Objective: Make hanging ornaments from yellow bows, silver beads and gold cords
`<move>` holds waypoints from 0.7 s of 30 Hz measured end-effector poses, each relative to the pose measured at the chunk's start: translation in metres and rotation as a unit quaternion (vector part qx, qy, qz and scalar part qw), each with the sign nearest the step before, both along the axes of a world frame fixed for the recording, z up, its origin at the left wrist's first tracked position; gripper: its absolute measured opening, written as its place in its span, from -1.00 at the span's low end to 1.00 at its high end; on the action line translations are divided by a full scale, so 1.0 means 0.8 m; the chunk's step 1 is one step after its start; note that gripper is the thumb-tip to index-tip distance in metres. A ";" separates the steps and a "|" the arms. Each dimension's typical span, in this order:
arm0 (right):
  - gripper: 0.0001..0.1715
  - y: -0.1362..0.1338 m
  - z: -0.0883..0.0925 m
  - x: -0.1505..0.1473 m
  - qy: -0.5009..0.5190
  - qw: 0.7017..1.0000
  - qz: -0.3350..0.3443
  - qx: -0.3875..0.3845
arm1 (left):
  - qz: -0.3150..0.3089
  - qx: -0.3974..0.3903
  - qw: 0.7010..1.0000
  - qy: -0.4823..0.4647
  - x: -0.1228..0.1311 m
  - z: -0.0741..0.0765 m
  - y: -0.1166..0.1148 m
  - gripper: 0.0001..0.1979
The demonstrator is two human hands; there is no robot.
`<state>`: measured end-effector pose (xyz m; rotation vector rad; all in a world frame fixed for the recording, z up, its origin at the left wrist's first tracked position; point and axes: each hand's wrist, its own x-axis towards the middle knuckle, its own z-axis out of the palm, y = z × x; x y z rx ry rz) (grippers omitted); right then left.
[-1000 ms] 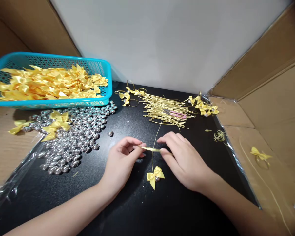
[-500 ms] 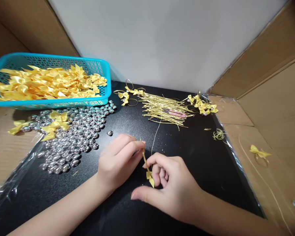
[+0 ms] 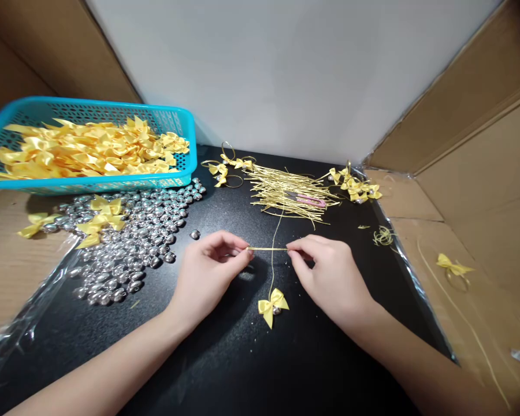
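A short gold cord is stretched level between my two hands. My left hand pinches its left end, and my right hand pinches the other. Below the cord, on the black table, lies a yellow ribbon bow with a silver bead against it. A thin gold thread runs up from the bow, crosses the stretched cord and reaches the pile of gold cords. From this view I cannot tell whether thread and cord are joined.
A blue basket of yellow bows stands at the back left. Many silver beads spread before it. A pink-handled tool rests on the cord pile. Finished-looking bows with loops and tangled thread lie right; cardboard borders the table.
My right hand has moved up and closed on the cord, which has swung from steep to level. The bow, earlier partly hidden by my right hand, now lies in full view.
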<state>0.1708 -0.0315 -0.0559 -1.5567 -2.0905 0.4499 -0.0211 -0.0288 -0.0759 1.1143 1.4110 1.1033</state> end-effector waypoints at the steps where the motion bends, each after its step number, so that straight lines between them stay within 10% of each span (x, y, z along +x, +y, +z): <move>1: -0.77 0.001 -0.001 0.000 -0.002 1.000 0.005 -0.003 | 0.001 -0.024 0.999 -0.034 0.001 -0.003 0.001 -0.85; 15: -0.86 0.009 0.003 0.004 0.035 0.998 -0.006 -0.058 | -0.038 -0.135 0.974 -0.178 0.006 -0.010 -0.003 -0.76; 21: -0.94 0.008 0.007 -0.005 0.286 0.932 -0.076 -0.208 | -0.035 -0.086 0.982 -0.165 0.008 -0.015 -0.010 -0.77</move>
